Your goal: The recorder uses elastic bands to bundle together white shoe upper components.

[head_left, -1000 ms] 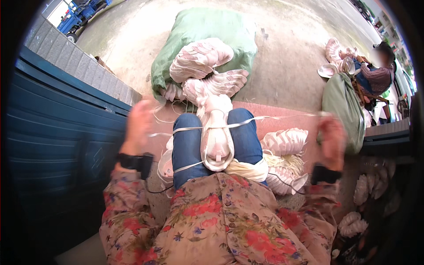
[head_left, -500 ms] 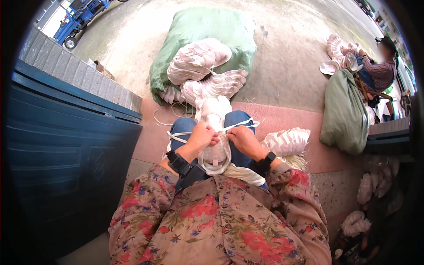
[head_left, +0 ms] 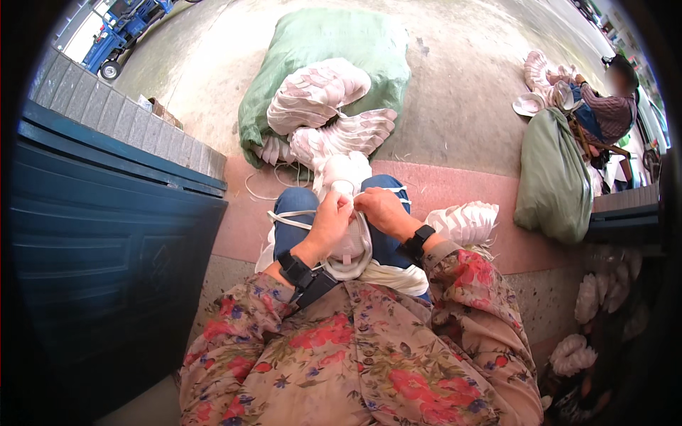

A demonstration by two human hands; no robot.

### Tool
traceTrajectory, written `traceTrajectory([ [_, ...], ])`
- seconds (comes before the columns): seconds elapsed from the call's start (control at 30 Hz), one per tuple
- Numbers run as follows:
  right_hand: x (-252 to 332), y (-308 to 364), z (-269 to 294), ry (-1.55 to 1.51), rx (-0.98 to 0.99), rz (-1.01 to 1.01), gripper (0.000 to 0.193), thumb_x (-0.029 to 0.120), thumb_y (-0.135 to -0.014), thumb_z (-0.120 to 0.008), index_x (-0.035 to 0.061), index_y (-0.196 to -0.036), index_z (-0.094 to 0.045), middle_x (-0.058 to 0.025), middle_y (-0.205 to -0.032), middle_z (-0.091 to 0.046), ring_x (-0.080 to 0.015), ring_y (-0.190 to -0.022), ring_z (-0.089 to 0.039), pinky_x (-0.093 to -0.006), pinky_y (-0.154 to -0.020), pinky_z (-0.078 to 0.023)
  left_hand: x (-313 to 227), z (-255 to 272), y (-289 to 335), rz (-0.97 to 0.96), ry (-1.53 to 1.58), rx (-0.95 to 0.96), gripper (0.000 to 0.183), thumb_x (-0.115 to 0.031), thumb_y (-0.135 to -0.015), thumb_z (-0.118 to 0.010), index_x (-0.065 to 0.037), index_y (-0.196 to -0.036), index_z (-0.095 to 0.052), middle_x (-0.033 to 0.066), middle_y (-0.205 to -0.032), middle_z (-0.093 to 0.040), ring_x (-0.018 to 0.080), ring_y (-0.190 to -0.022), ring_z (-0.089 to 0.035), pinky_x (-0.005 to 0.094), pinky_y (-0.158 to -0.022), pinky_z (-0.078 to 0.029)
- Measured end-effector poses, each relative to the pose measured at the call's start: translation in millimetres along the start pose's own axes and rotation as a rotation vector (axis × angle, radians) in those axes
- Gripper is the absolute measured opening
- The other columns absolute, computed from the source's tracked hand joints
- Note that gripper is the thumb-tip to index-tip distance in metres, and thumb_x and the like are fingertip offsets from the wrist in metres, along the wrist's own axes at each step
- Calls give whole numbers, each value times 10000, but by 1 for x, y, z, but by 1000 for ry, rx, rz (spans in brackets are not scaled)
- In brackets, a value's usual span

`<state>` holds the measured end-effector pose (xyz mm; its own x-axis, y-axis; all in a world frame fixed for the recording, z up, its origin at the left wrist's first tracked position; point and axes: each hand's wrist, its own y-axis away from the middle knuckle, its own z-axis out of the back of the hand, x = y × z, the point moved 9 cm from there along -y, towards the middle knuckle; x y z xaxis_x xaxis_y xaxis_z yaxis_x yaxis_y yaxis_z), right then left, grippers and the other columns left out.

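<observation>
Between my knees lies a white shoe upper (head_left: pixel 353 250), its rounded heel opening toward me. My left hand (head_left: pixel 331 222) is closed over the upper's lacing area, fingertips pinched on a white shoelace (head_left: pixel 290 214). Close beside it, my right hand (head_left: pixel 384 211) is also closed, thumb and fingers pinching the lace. The fingertips nearly meet, and the eyelets beneath them are hidden. Loose lace reaches out over both knees. Just beyond my hands, another white upper (head_left: pixel 342 170) joins a curved row of nested uppers (head_left: pixel 346 135).
A large green sack (head_left: pixel 341 39) stands ahead with a stack of uppers (head_left: pixel 317 92) on it. More uppers (head_left: pixel 465 221) lie right of my knee. An olive sack (head_left: pixel 553 177) and a seated person (head_left: pixel 611 110) are farther right. A blue door (head_left: pixel 114 263) borders the left.
My hands have come closer together over the upper. The right hand moved left and slightly up, and the lace stretched to its right has shortened and slackened.
</observation>
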<state>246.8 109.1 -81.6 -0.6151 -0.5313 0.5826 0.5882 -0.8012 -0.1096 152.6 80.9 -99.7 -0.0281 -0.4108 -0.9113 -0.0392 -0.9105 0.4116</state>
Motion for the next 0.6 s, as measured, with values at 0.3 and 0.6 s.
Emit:
traceTrajectory([
  [0.3,19,13,6,155,80,-89,172,202,-755,-552,41,-799,-596,-164,-815,-584,-339,-840,-531,-449,-673,-444,-23,29,17,-220,-739,39,225,-107,-855,-463,-15,-1041,-551,99,-733,-592,143,-596,-543,282,-568,-443],
  [0.6,-3,17,-13,-153,28,-26,158,104,-758,-482,14,-851,-573,-189,-844,-560,-360,-824,-506,-447,-721,-418,-27,26,32,-293,-1039,71,241,-200,-834,-513,-14,-961,-596,177,-841,-620,251,-788,-610,356,-696,-453],
])
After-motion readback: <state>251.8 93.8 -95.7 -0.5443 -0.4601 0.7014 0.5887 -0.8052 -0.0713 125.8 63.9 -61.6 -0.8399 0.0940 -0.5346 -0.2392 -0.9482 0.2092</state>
